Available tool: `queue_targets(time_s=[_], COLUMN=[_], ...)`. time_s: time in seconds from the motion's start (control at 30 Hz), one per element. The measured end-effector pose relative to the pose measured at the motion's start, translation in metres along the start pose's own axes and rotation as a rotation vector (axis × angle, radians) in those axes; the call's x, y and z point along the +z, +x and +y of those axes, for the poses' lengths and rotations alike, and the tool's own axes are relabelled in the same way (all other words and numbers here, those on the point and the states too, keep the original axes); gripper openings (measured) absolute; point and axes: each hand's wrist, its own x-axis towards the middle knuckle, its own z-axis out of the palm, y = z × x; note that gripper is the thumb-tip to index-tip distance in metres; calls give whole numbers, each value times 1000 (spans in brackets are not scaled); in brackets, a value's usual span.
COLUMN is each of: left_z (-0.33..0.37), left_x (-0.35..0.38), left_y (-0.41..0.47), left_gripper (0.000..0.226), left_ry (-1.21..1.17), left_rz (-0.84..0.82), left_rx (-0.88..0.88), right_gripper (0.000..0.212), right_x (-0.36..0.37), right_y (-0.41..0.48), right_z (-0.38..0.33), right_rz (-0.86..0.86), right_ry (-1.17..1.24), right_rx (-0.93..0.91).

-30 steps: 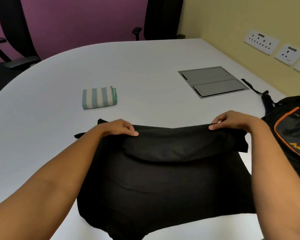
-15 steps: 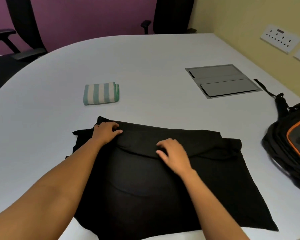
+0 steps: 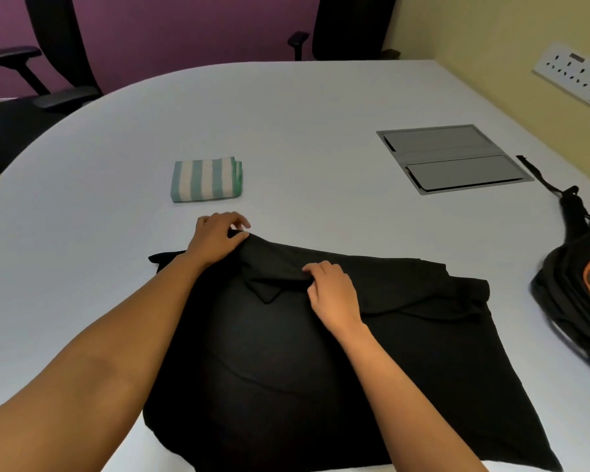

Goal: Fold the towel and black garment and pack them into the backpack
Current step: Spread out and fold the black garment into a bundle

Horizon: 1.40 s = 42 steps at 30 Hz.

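Head view: black garment lies spread on the white bench, near edge toward the person, far edge partly folded over. Left hand sits at the garment's far left corner, fingers pinched together on the raised fabric there. Right hand rests near the middle of the folded-over flap, fingers curled and gripping the flap edge. Striped green-and-white towel is already folded, lying on the bench beyond the left hand, apart from the garment. Black backpack with orange trim lies at the right edge of the bench, just beside the garment, strap trailing away. Grey floor-box panel set into the bench, far right.
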Motion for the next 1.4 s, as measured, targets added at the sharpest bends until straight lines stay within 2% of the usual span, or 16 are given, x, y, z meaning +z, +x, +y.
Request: queue_targets(time_s=[0.07,0.13,0.27,0.33,0.43,0.53,0.67,0.7,0.77,0.83,0.87,0.97,1.1,1.2,1.3,1.4], left_z=[8,12,-1,-8,-13,-11,-6,-5,-4,-4,-3,-1,-1,0,6,6], left_x=[5,11,20,22,24,23,17,15,14,15,15,16,15,14,11,11], left_y=[3,-1,-14,-18,-16,-9,-2,-2,0,3,4,7,10,10,9,9], left_gripper=[23,27,29,35,43,41,28,27,23,21,21,23,19,22,22,17], left_ry=[55,81,96,114,154,184,101,44,-105,-189,-197,-207,-221,-211,-166,-116], left_rz=[77,132,101,31,-97,-155,-126,-123,-129,-152,-161,-174,-179,-177,-112,-44], left_rx=[19,-12,-91,-124,-141,-113,-84,-97,-148,-187,-197,-201,-197,-187,-175,-142], right_gripper=[42,45,27,16,34,54,70,66,43,21,18,32,48,44,17,34], right_x=[3,5,16,28,46,44,33,31,29,33,37,45,38,37,36,42], right_y=[6,5,-15,-28,-38,-28,-11,-7,1,4,4,2,9,15,8,-13], right_z=[0,-4,-27,-38,-50,-60,-69,-70,-68,-68,-69,-74,-82,-82,-86,-98], right_rz=[-50,-15,134,69,-80,-33,41,70,143,180,163,98,55,66,102,60], right_ry=[-104,-100,65,158,208,315,548,622,722,730,732,798,1054,1162,1147,1089], right_rx=[123,208,32,-24,100,292,327,359,479,621,696,845,968,1074,1071,1034])
